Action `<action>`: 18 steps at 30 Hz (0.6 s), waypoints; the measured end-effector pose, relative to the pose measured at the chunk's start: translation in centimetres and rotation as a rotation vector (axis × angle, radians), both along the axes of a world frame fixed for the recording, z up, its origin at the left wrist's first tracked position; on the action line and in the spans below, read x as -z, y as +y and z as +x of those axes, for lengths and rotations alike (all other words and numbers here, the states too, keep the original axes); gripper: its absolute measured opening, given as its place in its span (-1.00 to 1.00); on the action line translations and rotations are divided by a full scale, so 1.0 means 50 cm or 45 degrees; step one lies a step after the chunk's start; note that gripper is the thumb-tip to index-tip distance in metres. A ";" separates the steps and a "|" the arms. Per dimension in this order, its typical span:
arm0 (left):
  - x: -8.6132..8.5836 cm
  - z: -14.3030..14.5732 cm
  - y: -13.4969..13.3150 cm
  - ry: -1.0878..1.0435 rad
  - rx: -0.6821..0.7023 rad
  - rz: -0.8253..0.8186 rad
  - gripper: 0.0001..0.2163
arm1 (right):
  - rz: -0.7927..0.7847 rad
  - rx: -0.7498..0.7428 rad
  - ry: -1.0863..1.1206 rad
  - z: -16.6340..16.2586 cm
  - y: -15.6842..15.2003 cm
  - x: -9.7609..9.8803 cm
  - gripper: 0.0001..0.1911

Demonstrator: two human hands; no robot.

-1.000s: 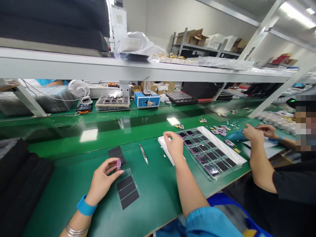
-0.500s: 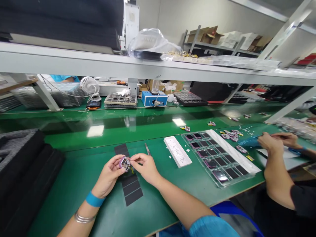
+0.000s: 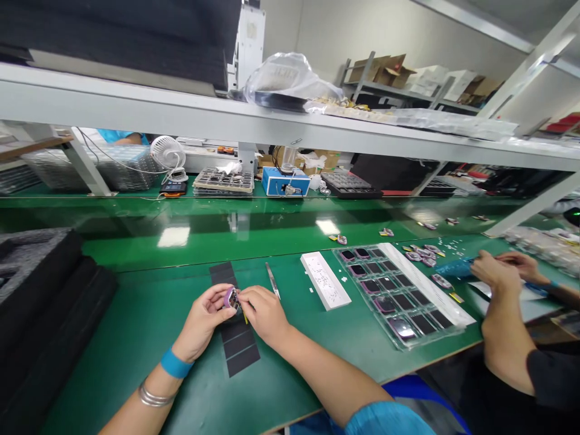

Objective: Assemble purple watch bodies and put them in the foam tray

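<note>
My left hand (image 3: 203, 320) pinches a small purple-framed part (image 3: 230, 298) above the green bench. My right hand (image 3: 265, 313) meets it from the right, fingertips closed on the same part. Under both hands lies a clear sheet with dark rectangular strips (image 3: 238, 347). Tweezers (image 3: 272, 280) lie on the bench just beyond my right hand. A white block (image 3: 325, 280) and a clear tray of dark-screened parts (image 3: 399, 296) sit further right.
A co-worker's hands (image 3: 496, 272) work at the right with a blue item and loose purple parts (image 3: 423, 252). Black foam (image 3: 40, 296) is stacked at the left. Across the belt stand a small fan (image 3: 165, 154), a blue box (image 3: 285, 180) and trays under a shelf.
My right hand came back from the white block to the purple part in my left hand, and both now pinch it. The view shifted slightly left.
</note>
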State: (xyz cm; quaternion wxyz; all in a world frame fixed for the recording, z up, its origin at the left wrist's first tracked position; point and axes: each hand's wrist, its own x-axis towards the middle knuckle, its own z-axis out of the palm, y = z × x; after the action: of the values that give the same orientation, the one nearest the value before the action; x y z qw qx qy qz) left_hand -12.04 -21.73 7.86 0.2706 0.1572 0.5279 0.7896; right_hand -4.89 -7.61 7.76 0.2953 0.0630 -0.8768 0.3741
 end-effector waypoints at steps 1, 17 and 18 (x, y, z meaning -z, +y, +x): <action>0.002 0.000 0.001 -0.013 0.002 0.008 -0.58 | 0.021 -0.010 -0.010 -0.002 0.001 0.002 -0.82; -0.008 -0.034 -0.028 -0.282 0.027 0.118 -0.54 | -1.576 -0.260 -0.688 -0.030 0.031 -0.010 -0.68; -0.008 -0.034 -0.028 -0.292 0.032 0.098 -0.55 | -1.556 -0.262 -0.671 -0.030 0.035 -0.014 -0.70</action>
State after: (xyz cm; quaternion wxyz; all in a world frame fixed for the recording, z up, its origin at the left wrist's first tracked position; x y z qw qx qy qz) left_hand -13.77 -23.14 8.29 0.3328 0.0829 0.4607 0.8186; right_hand -6.41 -5.88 8.45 0.0168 -0.1259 -0.5397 0.8322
